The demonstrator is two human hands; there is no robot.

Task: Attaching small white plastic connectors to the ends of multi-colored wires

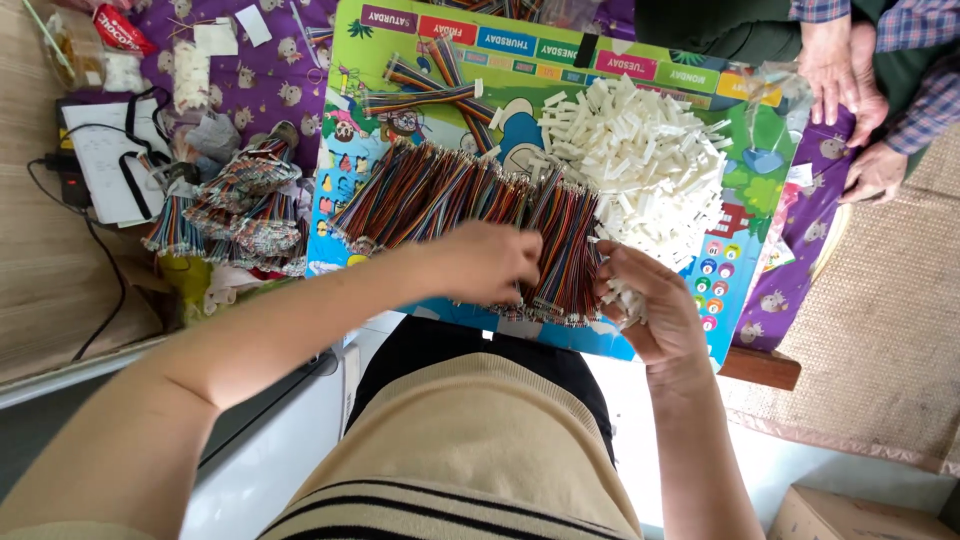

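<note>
Closest in, the person's left hand (490,262) lies knuckles-up on a spread of striped, many-coloured wire bundles (470,205), fingers curled down into them; whether it actually pinches a bundle I cannot tell, since the fingertips are hidden under the hand. Just to the right of it, the right hand (645,300) is cupped and closed around a small clutch of white plastic pieces (625,300), some poking out below the fingers, and its fingertips touch the right edge of the wires. Both hands work over a bright picture board (745,270) that serves as a tray on the lap. Beyond the right hand, farther up the board, sits a loose heap of the same white pieces (640,150), touching the wires on its left side. Past the left hand, near the board's far edge, lie a few separate wire bundles (430,90). Off the board to the left, more bundled wires (240,215) are piled on a purple patterned cloth (270,80). At the far right, another person's hands (850,90) rest together, well apart from the work.
</note>
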